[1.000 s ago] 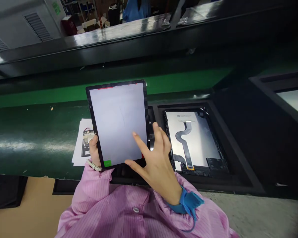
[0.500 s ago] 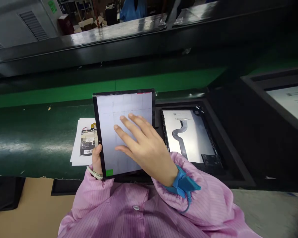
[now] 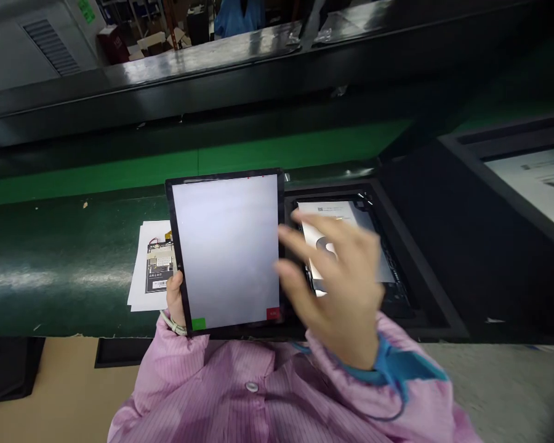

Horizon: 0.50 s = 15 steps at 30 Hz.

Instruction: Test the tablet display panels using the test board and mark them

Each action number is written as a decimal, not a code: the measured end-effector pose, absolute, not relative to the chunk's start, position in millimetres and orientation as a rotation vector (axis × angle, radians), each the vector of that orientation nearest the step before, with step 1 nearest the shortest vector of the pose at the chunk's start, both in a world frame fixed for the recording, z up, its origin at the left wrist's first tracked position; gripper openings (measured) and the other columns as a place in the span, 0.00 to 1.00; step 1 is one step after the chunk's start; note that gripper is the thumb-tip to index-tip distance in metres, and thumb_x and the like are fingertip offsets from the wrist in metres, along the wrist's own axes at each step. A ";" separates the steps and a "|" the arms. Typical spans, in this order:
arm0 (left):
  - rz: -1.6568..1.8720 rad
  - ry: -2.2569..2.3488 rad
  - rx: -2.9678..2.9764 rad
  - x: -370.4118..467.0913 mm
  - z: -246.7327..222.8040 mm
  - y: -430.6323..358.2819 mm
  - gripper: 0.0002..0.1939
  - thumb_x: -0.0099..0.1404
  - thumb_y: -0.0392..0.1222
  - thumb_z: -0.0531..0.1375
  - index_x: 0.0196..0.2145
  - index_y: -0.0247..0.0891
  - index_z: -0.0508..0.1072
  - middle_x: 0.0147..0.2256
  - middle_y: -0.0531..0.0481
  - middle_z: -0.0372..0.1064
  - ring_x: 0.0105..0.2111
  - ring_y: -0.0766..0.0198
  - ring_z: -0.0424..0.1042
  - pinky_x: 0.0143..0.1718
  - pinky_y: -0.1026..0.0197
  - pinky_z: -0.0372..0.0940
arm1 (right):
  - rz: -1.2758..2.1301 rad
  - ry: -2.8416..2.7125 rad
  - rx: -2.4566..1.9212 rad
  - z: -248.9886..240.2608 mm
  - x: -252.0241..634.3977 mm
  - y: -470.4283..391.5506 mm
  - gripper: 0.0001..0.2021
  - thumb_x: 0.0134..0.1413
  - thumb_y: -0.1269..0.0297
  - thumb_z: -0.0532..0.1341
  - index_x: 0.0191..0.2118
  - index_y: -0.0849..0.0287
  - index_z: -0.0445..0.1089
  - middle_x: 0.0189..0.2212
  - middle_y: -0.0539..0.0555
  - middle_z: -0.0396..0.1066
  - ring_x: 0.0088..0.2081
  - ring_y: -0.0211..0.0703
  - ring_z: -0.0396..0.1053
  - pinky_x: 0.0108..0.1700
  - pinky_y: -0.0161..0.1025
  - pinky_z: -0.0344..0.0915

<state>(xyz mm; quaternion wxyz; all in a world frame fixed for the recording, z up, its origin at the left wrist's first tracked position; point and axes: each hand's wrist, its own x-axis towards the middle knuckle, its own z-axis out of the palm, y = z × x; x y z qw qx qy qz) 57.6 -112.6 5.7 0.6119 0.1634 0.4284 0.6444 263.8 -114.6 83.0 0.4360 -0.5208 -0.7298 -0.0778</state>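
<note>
A tablet [image 3: 231,246] is tilted up facing me, its screen lit near-white with a green box at the lower left and a red box at the lower right. My left hand [image 3: 175,300] grips its left edge; the thumb shows and the other fingers are hidden behind. Just right of the tablet, my right hand [image 3: 339,286] is in the air, blurred by motion, its fingers apart and nothing in them. Behind that hand a display panel with a silvery back [image 3: 311,231] lies in a black foam tray [image 3: 436,307].
White sheets [image 3: 138,289] bearing a circuit board with a battery label [image 3: 159,264] lie left of the tablet on the green bench [image 3: 74,264]. Another panel [image 3: 535,175] sits in a raised foam tray at right. A dark rail [image 3: 166,104] crosses behind.
My right hand has moved off the screen to the right. The grid lines on the screen are gone, and a red box shows at its lower right. My left hand keeps its hold.
</note>
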 end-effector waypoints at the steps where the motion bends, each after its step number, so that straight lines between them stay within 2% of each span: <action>1: 1.516 1.000 0.367 56.2 3.5 -112.7 0.18 0.58 0.59 0.62 0.41 0.48 0.80 0.33 0.52 0.80 0.43 0.50 0.80 0.47 0.50 0.75 | -0.158 -1.711 -1.367 88.9 271.7 -104.2 0.15 0.66 0.63 0.59 0.56 0.56 0.71 0.56 0.61 0.72 0.56 0.55 0.69 0.56 0.54 0.69; 4: 1.540 1.008 0.329 53.2 0.5 -114.1 0.15 0.57 0.56 0.63 0.39 0.49 0.80 0.30 0.54 0.79 0.33 0.55 0.80 0.40 0.52 0.76 | 0.093 -1.589 -1.450 102.6 291.7 -68.7 0.14 0.67 0.59 0.57 0.54 0.54 0.72 0.49 0.58 0.76 0.48 0.51 0.74 0.48 0.50 0.71; 7: 1.495 1.016 0.299 51.7 1.6 -116.0 0.11 0.53 0.53 0.65 0.32 0.48 0.80 0.27 0.55 0.79 0.28 0.56 0.79 0.34 0.53 0.76 | 0.282 -1.583 -1.446 107.2 297.6 -47.9 0.08 0.65 0.62 0.58 0.40 0.56 0.74 0.36 0.54 0.77 0.38 0.45 0.74 0.42 0.44 0.71; 9: 1.456 1.022 0.309 51.5 2.5 -117.0 0.10 0.50 0.52 0.66 0.28 0.47 0.79 0.26 0.55 0.79 0.26 0.57 0.78 0.33 0.54 0.76 | 0.234 -1.558 -1.442 107.1 294.2 -49.4 0.07 0.64 0.64 0.59 0.33 0.57 0.71 0.32 0.52 0.74 0.36 0.44 0.73 0.41 0.43 0.70; 13: 1.495 1.033 0.354 52.5 2.0 -118.9 0.07 0.50 0.49 0.67 0.27 0.45 0.79 0.26 0.57 0.79 0.29 0.58 0.80 0.35 0.60 0.76 | 0.054 -1.671 -1.278 108.0 289.1 -77.0 0.06 0.63 0.68 0.60 0.33 0.56 0.69 0.35 0.54 0.75 0.40 0.45 0.73 0.44 0.43 0.69; 15: 1.533 1.037 0.352 53.8 1.4 -120.1 0.07 0.53 0.48 0.66 0.29 0.45 0.79 0.27 0.57 0.79 0.33 0.58 0.81 0.35 0.62 0.75 | 0.156 -1.881 -1.086 110.5 294.7 -92.7 0.05 0.63 0.70 0.60 0.34 0.56 0.69 0.39 0.54 0.76 0.44 0.44 0.73 0.46 0.42 0.70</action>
